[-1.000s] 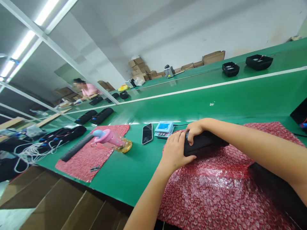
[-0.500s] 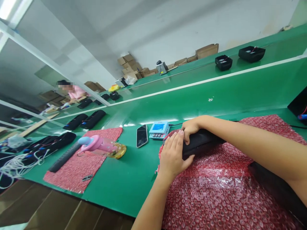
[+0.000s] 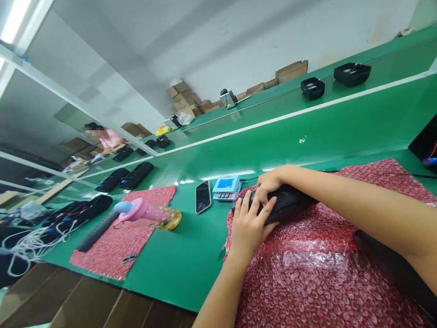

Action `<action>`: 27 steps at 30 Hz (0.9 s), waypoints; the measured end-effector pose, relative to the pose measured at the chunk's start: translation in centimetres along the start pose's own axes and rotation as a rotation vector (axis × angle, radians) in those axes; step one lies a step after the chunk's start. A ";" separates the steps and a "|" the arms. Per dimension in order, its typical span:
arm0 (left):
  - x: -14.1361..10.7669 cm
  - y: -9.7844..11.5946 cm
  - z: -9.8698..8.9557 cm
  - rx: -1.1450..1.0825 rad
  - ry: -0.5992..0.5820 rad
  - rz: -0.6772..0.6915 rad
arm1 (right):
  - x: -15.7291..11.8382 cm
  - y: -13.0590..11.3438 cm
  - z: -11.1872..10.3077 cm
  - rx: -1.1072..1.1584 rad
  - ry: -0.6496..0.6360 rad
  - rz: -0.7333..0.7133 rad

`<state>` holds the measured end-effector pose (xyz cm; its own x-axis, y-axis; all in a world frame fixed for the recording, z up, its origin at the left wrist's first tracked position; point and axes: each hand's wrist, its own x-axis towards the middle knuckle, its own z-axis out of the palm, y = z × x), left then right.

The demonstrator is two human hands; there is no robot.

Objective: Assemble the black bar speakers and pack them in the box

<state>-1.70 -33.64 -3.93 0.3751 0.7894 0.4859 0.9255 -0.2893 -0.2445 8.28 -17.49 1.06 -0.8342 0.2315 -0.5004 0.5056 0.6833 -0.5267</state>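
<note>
Left grip [image 3: 248, 228] clasping the black elongated housing [image 3: 290, 202], fingers splayed over its top, thumb along the near side! Right grip [image 3: 271, 181] just beside it, fingers curled onto that same housing; whether they pinch anything, I can't tell. Beneath both grips, red bubble wrap [image 3: 300, 282] on the green desk [image 3: 174, 264]. Beyond the left grip, a blue screened device [image 3: 226, 184], smartphone [image 3: 203, 197] beside it.

A tube light [image 3: 15, 20] shines upper left; glare whitens my bubble wrap [image 3: 314, 269], soft shadows band the wall [image 3: 259, 41], distant things blur.
</note>
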 end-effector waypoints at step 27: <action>-0.1 0.0 -0.1 0.005 -0.048 -0.012 | -0.3 -0.3 -0.1 -0.001 -0.008 -0.002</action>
<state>-1.73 -33.83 -3.90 0.3606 0.8180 0.4482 0.9297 -0.2768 -0.2428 8.39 -17.69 1.43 -0.8334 0.2247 -0.5049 0.5039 0.6843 -0.5272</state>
